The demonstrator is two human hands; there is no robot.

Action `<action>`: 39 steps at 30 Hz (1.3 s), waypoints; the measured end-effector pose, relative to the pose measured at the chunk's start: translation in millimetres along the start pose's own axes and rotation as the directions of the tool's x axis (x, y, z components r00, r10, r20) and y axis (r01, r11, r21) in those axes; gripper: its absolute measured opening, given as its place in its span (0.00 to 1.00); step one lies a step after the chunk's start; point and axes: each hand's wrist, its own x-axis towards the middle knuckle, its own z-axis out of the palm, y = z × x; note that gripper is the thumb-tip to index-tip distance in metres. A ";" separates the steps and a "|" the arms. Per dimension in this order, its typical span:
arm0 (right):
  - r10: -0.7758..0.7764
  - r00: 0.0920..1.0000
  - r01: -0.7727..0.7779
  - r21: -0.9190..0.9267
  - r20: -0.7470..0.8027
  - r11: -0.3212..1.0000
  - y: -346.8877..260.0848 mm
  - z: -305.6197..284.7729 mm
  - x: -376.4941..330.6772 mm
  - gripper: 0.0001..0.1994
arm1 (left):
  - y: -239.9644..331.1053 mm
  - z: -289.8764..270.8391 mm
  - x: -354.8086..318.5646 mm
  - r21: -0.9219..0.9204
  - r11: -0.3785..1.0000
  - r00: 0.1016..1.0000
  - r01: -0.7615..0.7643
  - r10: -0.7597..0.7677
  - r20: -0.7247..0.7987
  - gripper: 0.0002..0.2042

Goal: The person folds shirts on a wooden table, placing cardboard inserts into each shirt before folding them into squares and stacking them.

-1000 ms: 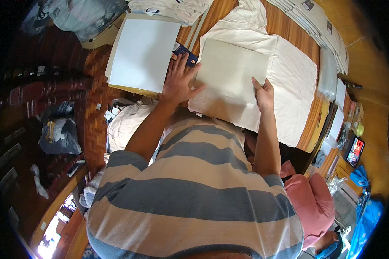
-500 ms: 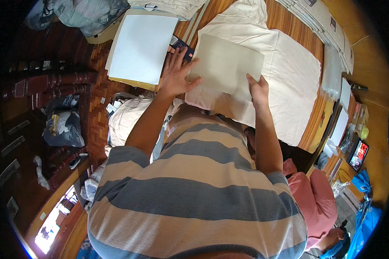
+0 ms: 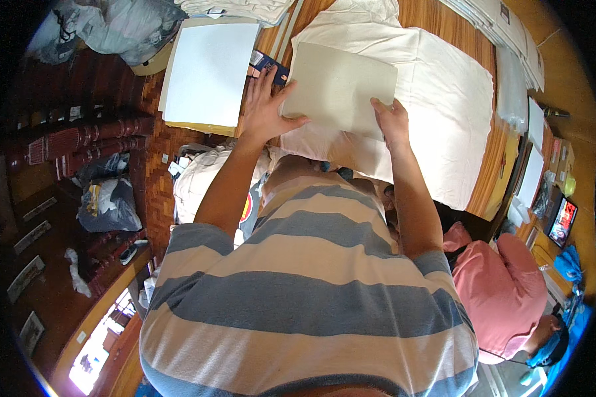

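Two hands are on one flat grey-beige board [image 3: 341, 89], and from my remote seat I read it as a stiff sheet of card: its edges run straight and it holds its plane with no sag, though it looks thin and light. It lies over the cream cloth [image 3: 444, 99] spread on the wooden table [image 3: 444, 16], toward the cloth's left part. My left hand [image 3: 265, 109] rests at the board's left edge with fingers spread wide, thumb laid along the lower left corner; whether the fingers pinch under the edge or only press on top I cannot tell. My right hand [image 3: 391, 122] meets the lower right corner with fingers curled narrow against the edge, thumb underneath or hidden. I judge the surface smooth and a bit slippery on fabric, so flat palms could make it skate; the safer hold is at opposite edges, thumbs over, fingers beneath. Bending it at the middle would likely crease it. The cloth below is soft and will bunch if dragged. A white sheet [image 3: 208, 69] lies apart at the left.
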 end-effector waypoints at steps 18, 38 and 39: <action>0.380 0.855 -0.411 0.016 0.352 0.911 78.2 -131.2 -189.2 0.19 | 28.4 -22.9 -13.1 0.051 0.998 0.998 -0.021 0.025 -0.066 0.41; 0.092 0.928 0.058 0.382 -0.362 0.922 249.0 -338.3 -173.9 0.15 | 41.2 150.9 -160.7 -0.131 0.666 0.614 0.734 -0.568 0.549 0.22; 0.075 0.910 0.099 0.388 -0.408 0.916 249.7 -327.8 -178.6 0.16 | 38.0 138.2 -171.6 -0.192 0.635 0.612 0.748 -0.549 0.570 0.20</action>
